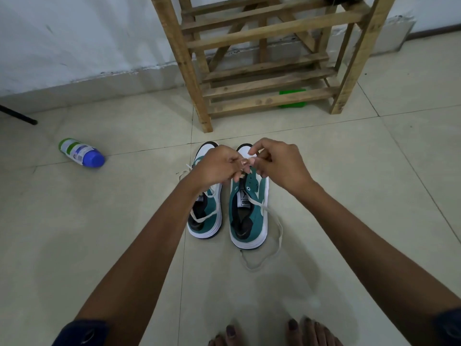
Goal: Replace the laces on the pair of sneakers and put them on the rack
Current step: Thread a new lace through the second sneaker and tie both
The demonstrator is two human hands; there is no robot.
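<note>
Two teal-and-white sneakers stand side by side on the tiled floor, toes pointing away from me: the left sneaker and the right sneaker. Both hands meet above the front of the right sneaker. My left hand and my right hand each pinch a white lace with their fingertips. The lace's loose end trails over the right sneaker's side and loops on the floor behind its heel. Another white lace lies across the left sneaker and pokes out by my left wrist.
A wooden slatted shoe rack stands just beyond the sneakers against the white wall, with a green object under its lowest shelf. A bottle with a blue cap lies on the floor to the left. My bare toes show at the bottom.
</note>
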